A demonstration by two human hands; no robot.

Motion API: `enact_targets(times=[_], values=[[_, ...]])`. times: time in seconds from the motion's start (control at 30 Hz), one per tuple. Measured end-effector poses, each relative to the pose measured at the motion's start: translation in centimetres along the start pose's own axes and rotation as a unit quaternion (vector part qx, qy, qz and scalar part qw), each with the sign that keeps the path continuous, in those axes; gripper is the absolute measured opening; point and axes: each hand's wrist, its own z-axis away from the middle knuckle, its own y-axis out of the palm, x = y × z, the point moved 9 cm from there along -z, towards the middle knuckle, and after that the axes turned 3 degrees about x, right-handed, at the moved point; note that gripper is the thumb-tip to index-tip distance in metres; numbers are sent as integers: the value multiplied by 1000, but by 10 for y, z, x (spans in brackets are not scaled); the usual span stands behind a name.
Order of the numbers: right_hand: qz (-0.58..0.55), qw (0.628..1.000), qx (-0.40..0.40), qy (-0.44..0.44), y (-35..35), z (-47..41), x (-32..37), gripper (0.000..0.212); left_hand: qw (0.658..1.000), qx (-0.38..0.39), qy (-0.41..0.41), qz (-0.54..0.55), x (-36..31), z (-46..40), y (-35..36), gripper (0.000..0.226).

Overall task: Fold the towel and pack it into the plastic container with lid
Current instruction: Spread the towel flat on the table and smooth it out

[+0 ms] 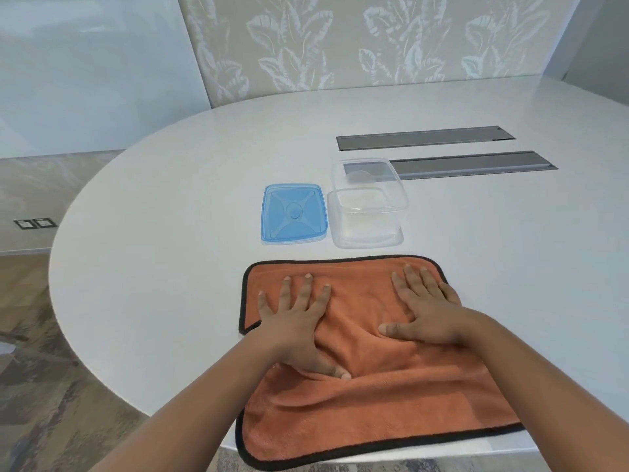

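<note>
Bright even light, soft shadows, slight blur, wide-angle edge distortion

both forearms run out of view at the bottom edge, the left hand (294,321) and right hand (427,311) hide the towel (374,413) beneath them, and the counter (170,233) is cut off at right.

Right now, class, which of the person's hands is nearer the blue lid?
Left. The left hand presses the orange towel below the blue lid; the right hand lies further right, below the clear container.
</note>
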Motion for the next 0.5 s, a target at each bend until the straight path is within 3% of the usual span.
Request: enact_targets(times=[0.23,0.4,0.5], values=[[-3,999,-25,-20,-26,-7,-9,121,999,-10,47,-21,-4,-2,-7,150],[10,997,-73,0,-22,8,0,105,996,-61,-49,33,7,4,-2,117],[-4,999,-45,-6,3,15,11,107,993,-86,-72,36,11,9,2,118]])
